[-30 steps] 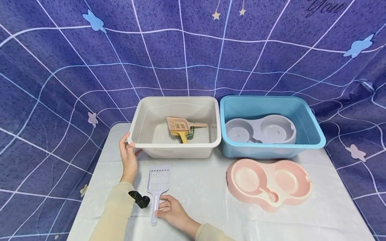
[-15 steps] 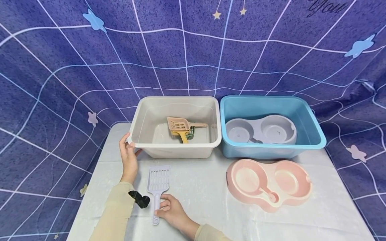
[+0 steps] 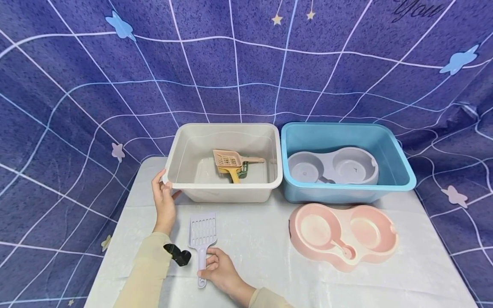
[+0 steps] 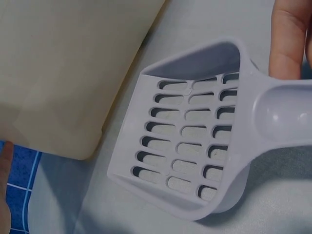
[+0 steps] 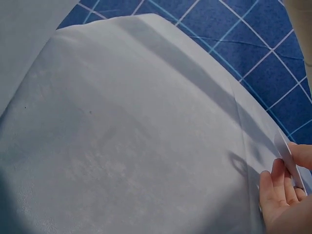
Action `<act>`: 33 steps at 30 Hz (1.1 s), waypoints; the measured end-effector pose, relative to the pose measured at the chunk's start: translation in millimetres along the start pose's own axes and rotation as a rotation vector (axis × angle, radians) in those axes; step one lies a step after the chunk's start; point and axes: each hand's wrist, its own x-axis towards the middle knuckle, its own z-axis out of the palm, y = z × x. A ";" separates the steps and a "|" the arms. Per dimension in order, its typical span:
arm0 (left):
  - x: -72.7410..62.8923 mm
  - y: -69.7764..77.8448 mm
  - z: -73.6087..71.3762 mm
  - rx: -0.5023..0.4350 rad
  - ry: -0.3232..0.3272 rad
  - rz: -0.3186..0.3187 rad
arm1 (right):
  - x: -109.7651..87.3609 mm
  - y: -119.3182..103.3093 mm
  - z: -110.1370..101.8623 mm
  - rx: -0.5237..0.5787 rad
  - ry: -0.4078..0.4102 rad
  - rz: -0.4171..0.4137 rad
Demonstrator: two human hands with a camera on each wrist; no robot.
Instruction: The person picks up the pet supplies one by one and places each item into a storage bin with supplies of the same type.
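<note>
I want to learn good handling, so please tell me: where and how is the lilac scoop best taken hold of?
Pinch its slim handle, probably from the right, as the right hand does: the handle points to the near side, while the slotted head is broad and faces the beige tub.

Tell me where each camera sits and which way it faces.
Head: worn on the head, facing forward and down over the beige bin and blue bin; left hand, right hand and sleeves show.
Left wrist: worn there, facing the lilac scoop; fingers show at two edges.
Right wrist: worn there, facing mostly pale tabletop; right hand shows.
Head and left wrist share the lilac scoop.
</note>
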 end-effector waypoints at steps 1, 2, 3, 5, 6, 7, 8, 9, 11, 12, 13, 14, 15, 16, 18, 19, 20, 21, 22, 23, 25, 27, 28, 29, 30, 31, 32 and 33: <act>0.0 0.2 0.0 0.004 -0.001 -0.003 | -0.3 -0.1 0.2 0.005 0.002 -0.002; 0.1 0.3 0.0 0.008 -0.002 -0.006 | -0.4 -0.2 0.6 0.012 0.006 -0.003; 0.2 0.4 -0.1 0.012 -0.005 -0.008 | -0.7 -0.3 0.6 0.014 0.007 -0.005; 0.4 1.0 -0.1 0.020 -0.009 -0.010 | -1.3 -1.2 0.3 0.012 0.007 -0.008; 0.4 1.0 -0.2 0.022 -0.011 -0.009 | -1.5 -1.7 -0.1 0.009 0.008 -0.009; 0.6 0.8 -0.4 0.022 -0.012 -0.009 | -1.7 -2.3 -0.9 -0.006 0.007 -0.011; 0.7 0.6 -0.6 0.021 -0.013 -0.009 | -1.7 -2.9 -1.6 -0.017 0.007 -0.013; 0.7 0.3 -0.8 0.020 -0.013 -0.009 | -1.9 -3.8 -2.7 -0.030 0.003 -0.019; 0.5 0.2 -0.9 0.018 -0.013 -0.010 | -1.7 -5.4 -4.3 -0.051 -0.002 -0.034; 0.3 0.3 -0.9 0.018 -0.013 -0.009 | -1.5 -6.5 -5.0 -0.056 -0.004 -0.040; 0.0 0.9 -0.7 0.018 -0.012 -0.009 | -1.4 -7.8 -5.7 -0.056 -0.008 -0.045; -0.4 1.4 -0.5 0.019 -0.012 -0.009 | -1.2 -9.1 -6.4 -0.049 -0.013 -0.048; -0.7 1.8 -0.3 0.021 -0.012 -0.010 | -1.2 -10.6 -7.0 -0.044 -0.017 -0.053; -0.9 2.3 -0.1 0.021 -0.012 -0.011 | -1.2 -12.1 -7.7 -0.043 -0.020 -0.056; -1.1 2.7 0.1 0.025 -0.014 -0.011 | -1.6 -15.1 -9.2 -0.037 -0.025 -0.058; -1.1 2.7 0.0 0.026 -0.013 -0.013 | -2.1 -16.4 -9.9 -0.035 -0.026 -0.060; -0.9 2.4 -0.3 0.026 -0.012 -0.015 | -2.6 -17.4 -10.6 -0.038 -0.028 -0.063; -0.6 2.0 -0.6 0.025 -0.011 -0.018 | -3.0 -18.3 -11.2 -0.041 -0.028 -0.070; -0.1 1.4 -1.0 0.022 -0.011 -0.020 | -3.4 -19.1 -11.7 -0.049 -0.029 -0.080; 0.4 0.9 -1.3 0.021 -0.010 -0.023 | -4.0 -20.0 -12.2 -0.051 -0.028 -0.087; 0.9 0.7 -1.6 0.016 -0.010 -0.028 | -5.2 -21.4 -13.2 -0.051 -0.025 -0.099; 1.0 0.8 -1.2 0.013 -0.011 -0.027 | -6.2 -22.3 -14.1 -0.061 -0.018 -0.113; 1.0 0.9 -1.1 0.011 -0.011 -0.027 | -6.9 -22.7 -14.7 -0.068 -0.015 -0.117; 0.7 1.1 -0.8 0.010 -0.011 -0.025 | -7.5 -23.0 -15.4 -0.074 -0.011 -0.119; 0.3 1.5 -0.6 0.009 -0.011 -0.021 | -8.1 -23.0 -16.0 -0.081 -0.009 -0.123; 0.2 1.4 -0.5 0.008 -0.010 -0.018 | -8.6 -23.0 -16.5 -0.086 -0.005 -0.128; 0.0 1.3 -0.5 0.008 -0.009 -0.014 | -9.0 -22.8 -17.1 -0.096 -0.004 -0.134; -0.1 1.1 -0.5 0.007 -0.010 -0.011 | -9.6 -22.9 -17.6 -0.097 -0.003 -0.137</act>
